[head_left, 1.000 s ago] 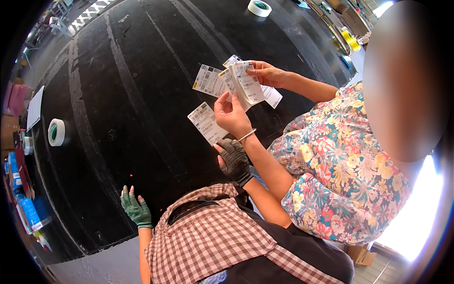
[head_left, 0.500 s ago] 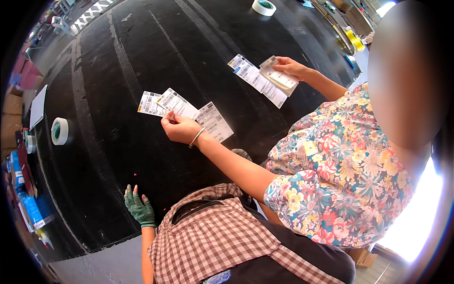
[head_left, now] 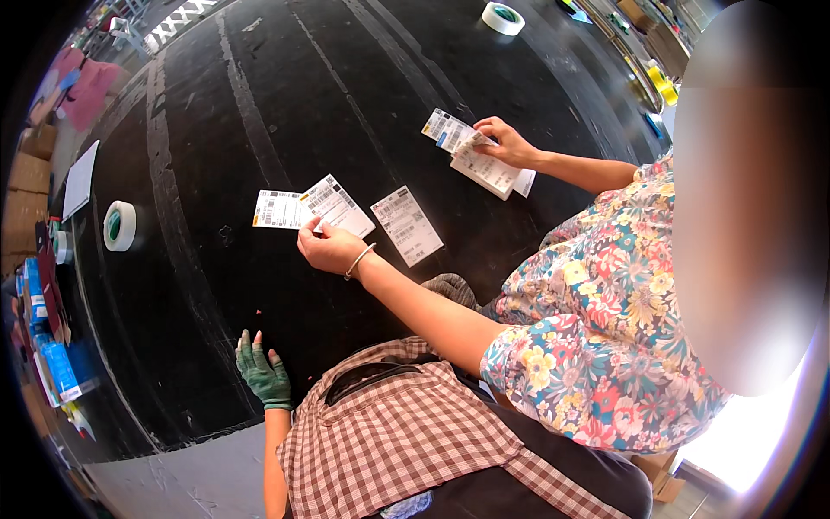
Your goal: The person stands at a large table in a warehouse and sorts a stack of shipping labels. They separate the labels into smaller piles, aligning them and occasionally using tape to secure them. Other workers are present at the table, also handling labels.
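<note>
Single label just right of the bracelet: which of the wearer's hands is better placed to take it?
Right, likely: the partly hidden right hand is closer to the label. The left hand rests farther left, with the co-worker's forearm between.

surface [head_left: 303, 285]: smooth, low sheen, scuffed | labels [head_left: 406, 227]: smooth paper | left glove [head_left: 264, 374]: matt cloth | tape [head_left: 128, 227] by surface's left edge: glossy plastic | checked garment [head_left: 398, 432]: matt cloth | bangle [head_left: 360, 260]: shiny metal

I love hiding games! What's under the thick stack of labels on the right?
Printed white paper pokes out at its left, a white corner at its right. The stack hides whatever lies between.
</note>
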Motion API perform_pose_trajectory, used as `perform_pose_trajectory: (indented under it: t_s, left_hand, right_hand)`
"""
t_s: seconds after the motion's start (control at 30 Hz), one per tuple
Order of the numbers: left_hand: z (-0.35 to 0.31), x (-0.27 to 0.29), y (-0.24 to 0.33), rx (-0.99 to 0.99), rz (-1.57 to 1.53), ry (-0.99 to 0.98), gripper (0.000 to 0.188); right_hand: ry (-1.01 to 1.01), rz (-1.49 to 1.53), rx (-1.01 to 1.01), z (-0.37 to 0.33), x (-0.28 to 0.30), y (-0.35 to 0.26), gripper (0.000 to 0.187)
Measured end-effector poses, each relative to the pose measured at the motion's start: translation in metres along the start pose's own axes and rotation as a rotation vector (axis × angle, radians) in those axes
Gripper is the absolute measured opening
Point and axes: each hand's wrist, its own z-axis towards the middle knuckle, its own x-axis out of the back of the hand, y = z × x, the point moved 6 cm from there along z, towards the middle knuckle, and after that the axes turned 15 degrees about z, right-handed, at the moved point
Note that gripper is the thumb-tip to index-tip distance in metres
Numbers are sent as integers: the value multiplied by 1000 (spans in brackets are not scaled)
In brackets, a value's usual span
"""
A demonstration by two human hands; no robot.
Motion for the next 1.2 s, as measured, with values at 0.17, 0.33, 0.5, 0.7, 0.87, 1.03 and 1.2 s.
perform_pose_trajectory:
  t_s: [0.17, 0.33, 0.5, 0.7, 0.87, 1.03, 1.2]
  left_hand:
    - [0, 4, 3, 0, -3, 12, 40]
    - [-2, 5, 1, 4, 4, 5, 40]
    - [-1, 4, 1, -2, -11, 10, 40]
    - [-1, 0, 0, 19, -13, 29, 43]
    - [19, -3, 12, 5, -12, 45, 50]
    - [69, -11, 37, -81, -18, 24, 56]
    - [107, -20, 43, -169, 1, 13, 62]
  right_hand:
    - [430, 472, -54, -35, 22, 25, 25]
    - [-40, 403, -252, -98, -52, 85, 22]
    - [254, 976, -874, -203, -26, 24, 29]
    - [423, 1171, -1049, -229, -10, -14, 39]
    - [453, 1201, -1079, -228, -4, -19, 48]
    - [434, 1191, -1066, -223, -1, -13, 57]
    - [249, 946, -907, -191, -2, 29, 67]
